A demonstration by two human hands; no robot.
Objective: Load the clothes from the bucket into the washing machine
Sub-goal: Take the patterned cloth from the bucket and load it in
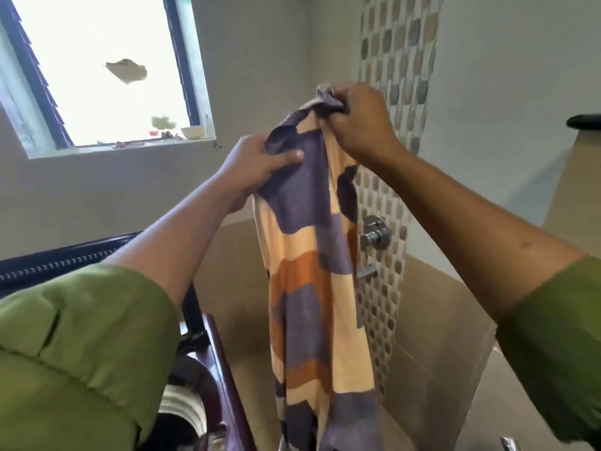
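A long cloth patterned in purple, cream and orange hangs straight down in front of me. My right hand pinches its bunched top end, held high. My left hand grips the cloth a little lower on its left side, thumb across the purple patch. The washing machine shows at the lower left: a dark maroon frame and part of a pale ribbed drum, partly covered by my green left sleeve. No bucket is in view.
A bright window with small items on its sill is at upper left. A pebble-tile strip carries chrome shower fittings right behind the cloth. Beige tiled walls surround. A chrome tap tip sits at the bottom right.
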